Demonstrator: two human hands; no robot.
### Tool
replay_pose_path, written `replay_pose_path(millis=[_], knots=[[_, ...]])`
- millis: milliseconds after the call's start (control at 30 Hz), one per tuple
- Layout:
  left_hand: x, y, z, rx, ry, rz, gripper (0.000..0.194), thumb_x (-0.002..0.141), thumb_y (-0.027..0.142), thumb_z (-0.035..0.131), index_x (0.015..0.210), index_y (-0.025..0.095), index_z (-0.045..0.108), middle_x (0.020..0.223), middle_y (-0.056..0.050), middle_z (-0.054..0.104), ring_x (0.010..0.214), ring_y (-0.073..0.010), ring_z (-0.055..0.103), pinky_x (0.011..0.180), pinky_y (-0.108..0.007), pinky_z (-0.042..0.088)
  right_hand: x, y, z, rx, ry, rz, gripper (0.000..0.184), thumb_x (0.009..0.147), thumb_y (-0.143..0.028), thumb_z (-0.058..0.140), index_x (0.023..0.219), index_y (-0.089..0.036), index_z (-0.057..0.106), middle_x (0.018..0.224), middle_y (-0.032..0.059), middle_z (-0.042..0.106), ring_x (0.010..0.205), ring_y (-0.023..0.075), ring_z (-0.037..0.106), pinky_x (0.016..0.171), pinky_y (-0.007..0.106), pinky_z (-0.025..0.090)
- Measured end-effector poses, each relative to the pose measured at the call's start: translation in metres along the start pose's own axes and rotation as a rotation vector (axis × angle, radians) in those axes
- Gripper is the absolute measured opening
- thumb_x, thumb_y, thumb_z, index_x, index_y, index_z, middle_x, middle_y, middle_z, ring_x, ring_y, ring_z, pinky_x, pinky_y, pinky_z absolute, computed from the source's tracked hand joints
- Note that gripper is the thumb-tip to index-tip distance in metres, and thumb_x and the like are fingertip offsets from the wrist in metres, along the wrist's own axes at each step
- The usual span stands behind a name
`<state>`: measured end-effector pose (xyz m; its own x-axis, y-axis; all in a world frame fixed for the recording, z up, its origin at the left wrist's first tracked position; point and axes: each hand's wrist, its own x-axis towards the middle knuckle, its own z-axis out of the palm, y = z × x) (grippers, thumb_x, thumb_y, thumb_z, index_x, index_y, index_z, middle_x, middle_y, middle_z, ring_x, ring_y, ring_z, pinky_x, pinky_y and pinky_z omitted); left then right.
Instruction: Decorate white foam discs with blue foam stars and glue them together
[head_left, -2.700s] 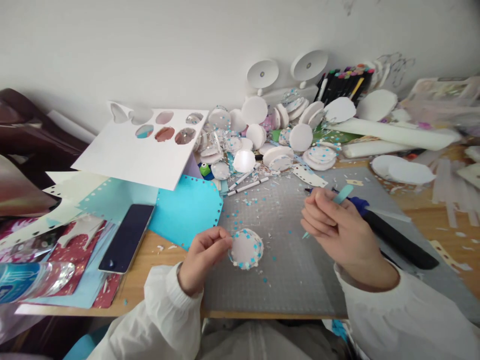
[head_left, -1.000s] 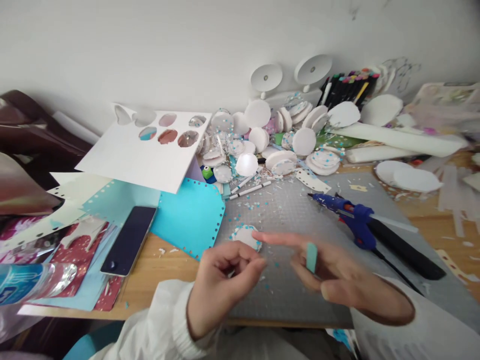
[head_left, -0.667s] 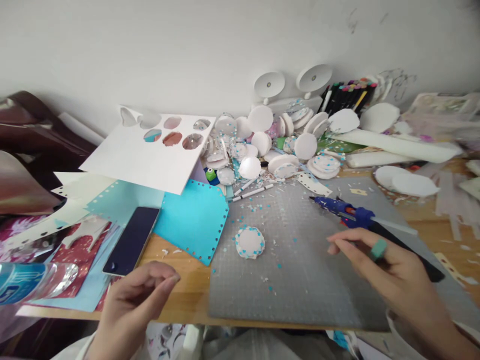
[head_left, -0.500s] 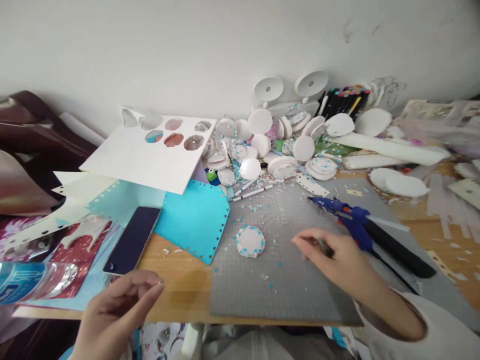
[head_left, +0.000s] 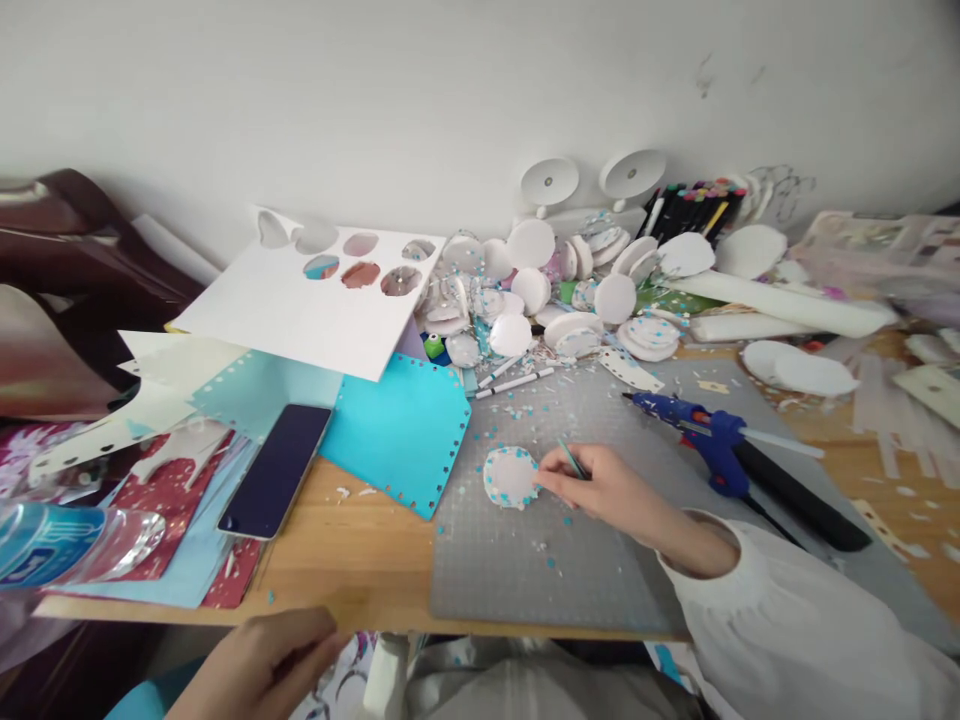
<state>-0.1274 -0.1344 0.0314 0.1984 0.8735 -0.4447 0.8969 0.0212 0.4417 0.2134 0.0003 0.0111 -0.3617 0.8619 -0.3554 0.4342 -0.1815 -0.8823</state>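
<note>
My right hand point(head_left: 604, 490) rests on the grey cutting mat point(head_left: 570, 580), its fingertips touching the right edge of a white foam disc with blue dots point(head_left: 510, 476). The fingers are pinched round a thin teal tool point(head_left: 574, 460). My left hand point(head_left: 259, 665) has dropped below the table's front edge at the bottom left, with its fingers curled loosely; nothing shows in it.
A blue glue gun point(head_left: 705, 428) lies on the mat to the right. A dark phone point(head_left: 275, 469) lies on blue paper point(head_left: 397, 430) at the left. White card with round holes point(head_left: 307, 305), several foam discs point(head_left: 570, 285), markers point(head_left: 694, 205) and a plastic bottle point(head_left: 60, 540) crowd the desk.
My left hand let go of the dotted disc and dropped below the table edge. My right hand swung right, then came back left to touch the disc, which now lies flat on the mat.
</note>
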Motion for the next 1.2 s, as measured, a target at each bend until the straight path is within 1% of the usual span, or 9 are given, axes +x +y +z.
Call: replay_pose_path(millis=[67, 133, 200, 300, 400, 533, 767, 1067, 1200], knots=[[0.005, 0.014, -0.009, -0.118, 0.093, 0.141, 0.024, 0.089, 0.036, 0.049, 0.078, 0.021, 0.065, 0.068, -0.001, 0.066, 0.058, -0.0126, 0.06, 0.053, -0.016, 0.045, -0.007, -0.004, -0.002, 0.026, 0.005, -0.016, 0.031, 0.079, -0.046, 0.055, 0.07, -0.017, 0.056, 0.051, -0.0061, 0.044, 0.043, 0.0064, 0.036, 0.042, 0.021, 0.025], [0.015, 0.033, -0.017, -0.213, 0.276, 0.275, 0.014, 0.087, 0.029, 0.054, 0.091, 0.023, 0.066, 0.078, -0.002, 0.069, 0.066, -0.0137, 0.063, 0.058, -0.017, 0.048, -0.013, -0.006, -0.004, 0.052, 0.005, -0.028, 0.033, 0.079, -0.049, 0.056, 0.071, -0.017, 0.056, 0.051, -0.0061, 0.042, 0.044, 0.0066, 0.036, 0.042, 0.021, 0.025], [0.03, 0.057, -0.02, -0.317, 0.46, 0.366, 0.011, 0.087, 0.024, 0.055, 0.09, 0.022, 0.066, 0.077, -0.002, 0.069, 0.068, -0.0134, 0.063, 0.061, -0.018, 0.048, -0.019, -0.008, -0.005, 0.088, -0.007, -0.029, 0.034, 0.079, -0.05, 0.057, 0.072, -0.017, 0.056, 0.051, -0.0064, 0.041, 0.044, 0.0066, 0.035, 0.041, 0.021, 0.025], [0.058, 0.089, -0.017, -0.4, 0.536, 0.438, 0.013, 0.088, 0.016, 0.053, 0.087, 0.02, 0.065, 0.076, -0.002, 0.066, 0.071, -0.0131, 0.061, 0.067, -0.021, 0.048, -0.028, -0.012, -0.006, 0.123, -0.029, -0.029, 0.035, 0.079, -0.052, 0.057, 0.072, -0.018, 0.055, 0.052, -0.0065, 0.04, 0.045, 0.0066, 0.034, 0.042, 0.021, 0.025], [0.083, 0.108, -0.012, -0.462, 0.538, 0.516, 0.012, 0.088, 0.014, 0.054, 0.091, 0.017, 0.065, 0.077, -0.003, 0.063, 0.071, -0.0131, 0.058, 0.066, -0.023, 0.046, -0.036, -0.014, -0.006, 0.123, -0.05, -0.042, 0.034, 0.081, -0.05, 0.057, 0.071, -0.018, 0.055, 0.053, -0.0062, 0.041, 0.047, 0.007, 0.035, 0.045, 0.022, 0.027], [0.098, 0.11, -0.009, -0.517, 0.537, 0.468, 0.008, 0.089, 0.017, 0.053, 0.09, 0.017, 0.061, 0.073, -0.001, 0.059, 0.066, -0.0114, 0.054, 0.063, -0.022, 0.045, -0.042, -0.011, -0.01, 0.121, -0.074, -0.045, 0.031, 0.084, -0.047, 0.055, 0.072, -0.018, 0.055, 0.054, -0.006, 0.041, 0.049, 0.0077, 0.037, 0.048, 0.023, 0.03], [0.103, 0.108, -0.006, -0.453, 0.453, 0.485, 0.014, 0.09, 0.02, 0.051, 0.078, 0.017, 0.056, 0.074, -0.001, 0.057, 0.071, -0.0126, 0.052, 0.067, -0.025, 0.042, -0.033, -0.006, -0.005, 0.103, -0.09, -0.048, 0.031, 0.084, -0.045, 0.054, 0.071, -0.018, 0.054, 0.054, -0.0059, 0.041, 0.049, 0.0077, 0.037, 0.048, 0.023, 0.028], [0.107, 0.121, 0.005, -0.501, 0.464, 0.498, 0.01, 0.083, 0.021, 0.062, 0.09, 0.017, 0.058, 0.085, -0.004, 0.056, 0.08, -0.0162, 0.052, 0.073, -0.029, 0.044, -0.03, -0.007, 0.003, 0.123, -0.112, -0.04, 0.034, 0.084, -0.05, 0.053, 0.072, -0.018, 0.055, 0.053, -0.006, 0.04, 0.048, 0.0081, 0.036, 0.047, 0.023, 0.028], [0.11, 0.119, 0.006, -0.59, 0.378, 0.518, 0.009, 0.084, 0.021, 0.061, 0.091, 0.017, 0.058, 0.089, -0.006, 0.059, 0.084, -0.017, 0.055, 0.076, -0.03, 0.046, -0.031, -0.005, 0.001, 0.132, -0.118, -0.043, 0.036, 0.083, -0.053, 0.053, 0.072, -0.019, 0.055, 0.053, -0.0062, 0.04, 0.047, 0.0083, 0.036, 0.046, 0.023, 0.027]])
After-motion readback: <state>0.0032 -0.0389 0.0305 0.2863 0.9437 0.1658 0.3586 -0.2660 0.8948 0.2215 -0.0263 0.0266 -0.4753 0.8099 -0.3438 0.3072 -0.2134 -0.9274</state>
